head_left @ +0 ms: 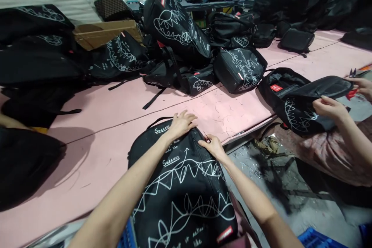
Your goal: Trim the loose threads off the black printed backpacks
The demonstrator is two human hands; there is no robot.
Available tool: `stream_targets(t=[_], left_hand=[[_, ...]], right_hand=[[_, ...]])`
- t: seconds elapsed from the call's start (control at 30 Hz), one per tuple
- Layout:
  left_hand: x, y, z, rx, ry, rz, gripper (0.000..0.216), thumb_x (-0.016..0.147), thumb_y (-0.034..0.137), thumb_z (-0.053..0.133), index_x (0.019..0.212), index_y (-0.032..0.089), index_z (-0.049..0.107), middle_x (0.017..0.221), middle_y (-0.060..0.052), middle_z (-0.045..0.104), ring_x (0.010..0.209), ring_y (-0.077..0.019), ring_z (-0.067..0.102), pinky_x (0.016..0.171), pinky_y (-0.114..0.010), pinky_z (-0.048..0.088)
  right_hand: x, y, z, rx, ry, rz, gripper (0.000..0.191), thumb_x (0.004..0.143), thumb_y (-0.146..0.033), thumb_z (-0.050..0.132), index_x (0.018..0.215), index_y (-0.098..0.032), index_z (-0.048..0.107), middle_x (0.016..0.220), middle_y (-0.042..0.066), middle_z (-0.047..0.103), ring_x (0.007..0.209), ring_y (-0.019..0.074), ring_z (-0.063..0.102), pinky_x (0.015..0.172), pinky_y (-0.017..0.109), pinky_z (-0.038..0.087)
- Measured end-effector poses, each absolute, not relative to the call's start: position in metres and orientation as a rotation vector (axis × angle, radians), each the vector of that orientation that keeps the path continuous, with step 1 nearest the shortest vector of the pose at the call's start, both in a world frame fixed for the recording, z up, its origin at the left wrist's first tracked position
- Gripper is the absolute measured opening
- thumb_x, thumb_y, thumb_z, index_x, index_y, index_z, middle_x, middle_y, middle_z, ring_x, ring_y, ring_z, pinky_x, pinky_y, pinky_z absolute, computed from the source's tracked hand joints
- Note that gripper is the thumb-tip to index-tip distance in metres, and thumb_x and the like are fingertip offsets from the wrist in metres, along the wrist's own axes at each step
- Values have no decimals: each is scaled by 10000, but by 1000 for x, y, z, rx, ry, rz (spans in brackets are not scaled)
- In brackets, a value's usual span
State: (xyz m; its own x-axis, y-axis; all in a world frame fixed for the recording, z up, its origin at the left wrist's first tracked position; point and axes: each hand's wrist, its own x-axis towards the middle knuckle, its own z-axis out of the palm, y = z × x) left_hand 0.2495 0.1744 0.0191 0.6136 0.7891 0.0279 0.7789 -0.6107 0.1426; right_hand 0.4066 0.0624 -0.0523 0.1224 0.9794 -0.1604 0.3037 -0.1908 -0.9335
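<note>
A black backpack (186,186) with white scribbled lines, the word "Success" and a red label lies in front of me, its top toward the table. My left hand (183,124) rests on its upper edge, fingers spread and palm down. At the upper right side seam, my right hand (213,147) is closed in a pinch close to the zipper line. A small dark pointed tool (207,138) pokes out between its fingers; its exact kind is hard to make out. The backpack's bottom end runs out of the view.
Several similar backpacks (177,27) are heaped along the pink table (116,124), with a cardboard box (107,33) behind. Thread scraps lie on the tabletop. On the right, a co-worker's hands (331,108) handle an open backpack (302,100), one with dark-tipped snips. Blue crate edges (316,238) show below.
</note>
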Motion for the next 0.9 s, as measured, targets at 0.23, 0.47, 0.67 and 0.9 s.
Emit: stream_targets(t=[0.23, 0.47, 0.67, 0.9], left_hand=[[273, 199, 5, 2686, 1468, -109, 546, 896, 466, 281, 754, 120, 678, 763, -170, 683, 766, -255, 628, 740, -347, 394], [273, 199, 6, 2648, 1315, -145, 436, 817, 542, 438, 696, 203, 684, 760, -67, 695, 780, -195, 621, 718, -251, 374], [282, 198, -10, 2579, 1555, 37, 452, 821, 504, 445, 607, 166, 654, 701, -113, 679, 744, -231, 614, 653, -278, 370], [205, 207, 39, 2245, 1899, 587, 412, 876, 401, 293, 928, 158, 621, 1028, -85, 642, 984, -198, 552, 872, -294, 390]], right_hand=[[395, 67, -53, -1485, -1067, 1222, 216, 666, -336, 595, 732, -130, 598, 613, -25, 533, 568, 112, 479, 560, 226, 362], [396, 70, -57, -1476, -972, 1273, 258, 643, -351, 616, 768, -126, 602, 698, 10, 601, 609, 133, 532, 592, 240, 395], [396, 70, -52, -1538, -1121, 1140, 183, 691, -318, 580, 709, -142, 628, 727, 26, 636, 682, 164, 571, 637, 257, 400], [435, 53, -79, -1422, -915, 1237, 366, 714, -435, 574, 858, -115, 676, 761, 51, 676, 668, 177, 604, 647, 279, 455]])
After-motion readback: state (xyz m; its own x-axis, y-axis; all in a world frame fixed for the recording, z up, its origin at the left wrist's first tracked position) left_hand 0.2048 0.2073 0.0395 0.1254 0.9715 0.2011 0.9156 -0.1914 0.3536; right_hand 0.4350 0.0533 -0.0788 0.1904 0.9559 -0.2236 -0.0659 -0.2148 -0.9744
